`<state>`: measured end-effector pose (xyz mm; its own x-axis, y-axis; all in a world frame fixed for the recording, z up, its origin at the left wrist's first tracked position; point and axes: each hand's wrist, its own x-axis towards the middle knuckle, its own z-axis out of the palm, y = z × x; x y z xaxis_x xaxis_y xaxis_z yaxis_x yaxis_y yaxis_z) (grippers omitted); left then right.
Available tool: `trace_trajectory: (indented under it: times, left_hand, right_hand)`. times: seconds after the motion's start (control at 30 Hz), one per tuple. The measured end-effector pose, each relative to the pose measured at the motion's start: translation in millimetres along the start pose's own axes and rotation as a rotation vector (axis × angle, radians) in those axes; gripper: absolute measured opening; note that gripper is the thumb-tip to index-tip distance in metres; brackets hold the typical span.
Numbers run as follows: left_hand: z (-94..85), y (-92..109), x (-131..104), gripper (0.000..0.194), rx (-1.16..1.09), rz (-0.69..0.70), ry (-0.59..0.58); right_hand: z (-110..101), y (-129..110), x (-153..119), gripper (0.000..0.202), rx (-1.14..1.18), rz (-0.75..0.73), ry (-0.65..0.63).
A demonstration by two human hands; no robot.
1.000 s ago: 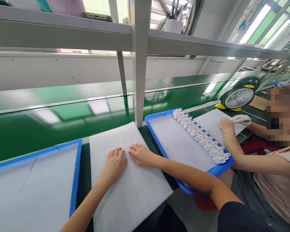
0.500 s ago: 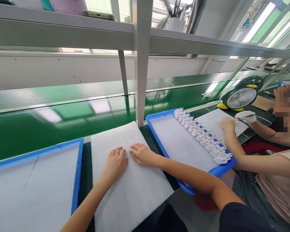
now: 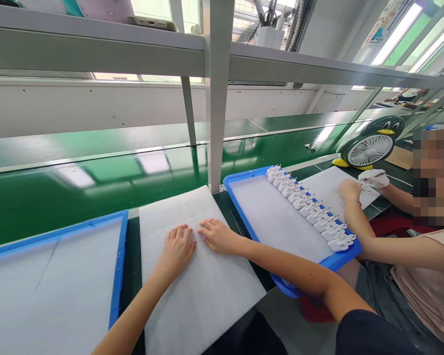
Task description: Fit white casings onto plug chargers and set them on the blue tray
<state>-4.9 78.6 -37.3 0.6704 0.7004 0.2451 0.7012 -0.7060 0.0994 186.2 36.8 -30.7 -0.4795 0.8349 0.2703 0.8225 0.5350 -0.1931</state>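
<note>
A white padded sheet [image 3: 200,296] lies on the dark green bench between two blue-rimmed trays. My left hand [image 3: 177,249] rests palm down on the sheet, fingers stretched out, holding nothing. Close to its right, my right hand [image 3: 218,236] also lies flat on the sheet with its fingers extended and slightly apart. The two hands do not touch each other. Beyond my right forearm is the right blue tray [image 3: 244,219], lined in white, with a row of several small white pieces [image 3: 307,207] along its right side.
Another blue-rimmed tray [image 3: 118,271] with a white lining sits at left. A shelf post [image 3: 216,108] rises behind the sheet. At right a co-worker's hand [image 3: 350,190] and a gloved hand [image 3: 373,178] work over a white sheet, beside a penguin-shaped fan [image 3: 370,145].
My hands stay in place on the sheet. At right, the co-worker's head has moved slightly left and downward, and their hands have shifted a little.
</note>
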Motion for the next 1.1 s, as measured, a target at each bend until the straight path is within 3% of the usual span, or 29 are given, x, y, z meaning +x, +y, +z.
trace_trajectory:
  times: [1.1]
  left_hand:
    - [-2.1, 1.0, 0.0, 0.023, -0.024, -0.011, -0.011]
  right_hand:
    - [1.0, 0.4, -0.1, 0.028, 0.011, 0.001, -0.005]
